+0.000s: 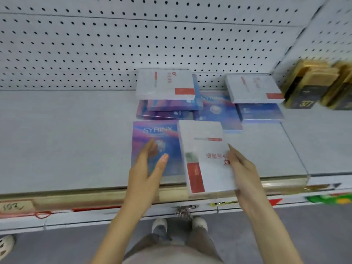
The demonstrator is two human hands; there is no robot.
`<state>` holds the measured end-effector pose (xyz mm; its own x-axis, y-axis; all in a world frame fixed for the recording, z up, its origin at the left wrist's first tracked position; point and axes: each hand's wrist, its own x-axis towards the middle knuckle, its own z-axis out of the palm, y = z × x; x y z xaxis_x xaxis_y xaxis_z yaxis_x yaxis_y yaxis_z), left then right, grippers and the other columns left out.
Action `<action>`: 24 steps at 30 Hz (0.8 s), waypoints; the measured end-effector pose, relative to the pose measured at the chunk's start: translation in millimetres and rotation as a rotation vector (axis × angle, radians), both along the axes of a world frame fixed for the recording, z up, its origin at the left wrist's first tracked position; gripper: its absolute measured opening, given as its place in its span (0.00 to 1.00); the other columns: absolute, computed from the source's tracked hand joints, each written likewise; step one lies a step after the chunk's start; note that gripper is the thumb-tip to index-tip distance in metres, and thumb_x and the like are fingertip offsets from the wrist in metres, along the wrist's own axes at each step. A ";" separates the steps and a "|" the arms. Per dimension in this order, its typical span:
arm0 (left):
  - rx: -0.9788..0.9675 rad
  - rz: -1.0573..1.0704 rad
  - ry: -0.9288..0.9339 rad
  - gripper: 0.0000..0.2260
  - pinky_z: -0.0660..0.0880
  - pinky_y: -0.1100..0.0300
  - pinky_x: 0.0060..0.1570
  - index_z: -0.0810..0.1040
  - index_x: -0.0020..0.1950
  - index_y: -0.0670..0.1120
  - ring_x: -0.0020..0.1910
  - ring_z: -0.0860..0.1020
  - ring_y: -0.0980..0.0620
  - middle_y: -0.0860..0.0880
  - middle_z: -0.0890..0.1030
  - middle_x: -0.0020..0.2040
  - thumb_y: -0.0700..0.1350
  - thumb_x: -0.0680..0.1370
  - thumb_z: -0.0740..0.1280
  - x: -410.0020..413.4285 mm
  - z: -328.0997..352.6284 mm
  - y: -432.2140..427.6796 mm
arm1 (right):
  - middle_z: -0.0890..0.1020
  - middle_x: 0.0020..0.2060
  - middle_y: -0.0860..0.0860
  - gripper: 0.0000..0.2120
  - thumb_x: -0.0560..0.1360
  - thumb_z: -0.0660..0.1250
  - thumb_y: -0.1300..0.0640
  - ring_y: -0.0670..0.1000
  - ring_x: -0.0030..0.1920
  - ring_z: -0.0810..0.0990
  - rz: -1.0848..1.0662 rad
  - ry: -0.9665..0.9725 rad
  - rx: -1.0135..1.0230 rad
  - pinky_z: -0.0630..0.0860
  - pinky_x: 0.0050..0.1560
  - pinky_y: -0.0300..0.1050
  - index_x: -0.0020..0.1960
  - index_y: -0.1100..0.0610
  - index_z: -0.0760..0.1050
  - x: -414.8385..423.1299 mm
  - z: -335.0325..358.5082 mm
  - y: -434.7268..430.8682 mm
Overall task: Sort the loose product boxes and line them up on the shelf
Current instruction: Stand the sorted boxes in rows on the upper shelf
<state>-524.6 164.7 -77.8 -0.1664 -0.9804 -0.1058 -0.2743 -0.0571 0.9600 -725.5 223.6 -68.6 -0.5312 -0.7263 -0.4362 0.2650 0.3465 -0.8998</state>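
From the head view, the right hand [242, 168] grips the white box [205, 161] by its right edge. A digit lies on top of the box, and the fingers beneath are hidden. This box runs lengthwise from front to back, its far end leaning a little left. Its red band is at the near left corner and its red print is upside down to the viewer. Its near end juts out past the front lip of the shelf [66, 140], and its left side overlaps the blue box [152, 134]. The blue box lies flat near the front of the shelf, long axis also front to back, with its SYRINX title at the far end and reading upright. The left hand [147, 168] is spread above it with fingers straight and thumb apart, gripping nothing; whether it touches the box cannot be told. Behind, against the pegboard [76, 44], the left pile [165, 107] has blue boxes lying crosswise with a white one on top. The right pile [255, 100] is a white box on a blue one. Between the piles the middle box [219, 111], also blue, lies flat. Blurred gold boxes [304, 86] stand at the far right of the shelf. Below the shelf are the floor [285, 225] and the person's shoes [199, 223].
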 end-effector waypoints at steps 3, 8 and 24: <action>0.106 -0.051 0.141 0.19 0.76 0.71 0.47 0.67 0.64 0.58 0.51 0.77 0.69 0.60 0.76 0.57 0.47 0.76 0.67 -1.0 10.5 -7.1 | 0.86 0.45 0.45 0.11 0.79 0.62 0.58 0.45 0.43 0.84 0.262 0.116 -0.009 0.79 0.39 0.39 0.57 0.45 0.79 3.2 18.4 4.5; 0.254 -0.224 0.058 0.14 0.81 0.58 0.44 0.79 0.56 0.53 0.47 0.83 0.52 0.54 0.84 0.49 0.42 0.72 0.73 33.8 18.4 -7.0 | 0.86 0.37 0.56 0.06 0.73 0.71 0.60 0.52 0.35 0.84 0.419 0.163 0.038 0.80 0.34 0.43 0.47 0.52 0.83 10.9 32.2 -1.0; 0.345 -0.019 0.242 0.29 0.80 0.48 0.48 0.75 0.59 0.53 0.51 0.82 0.48 0.51 0.83 0.52 0.43 0.60 0.81 98.9 17.3 5.2 | 0.84 0.50 0.56 0.18 0.71 0.69 0.57 0.55 0.48 0.84 0.178 -0.178 -0.205 0.82 0.46 0.46 0.60 0.57 0.75 82.1 7.1 -1.4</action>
<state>-425.7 169.8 -60.6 -0.2442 -0.8911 -0.3825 -0.0468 -0.3832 0.9225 -643.4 222.2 -61.5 -0.3166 -0.8832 -0.3461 0.3760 0.2182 -0.9006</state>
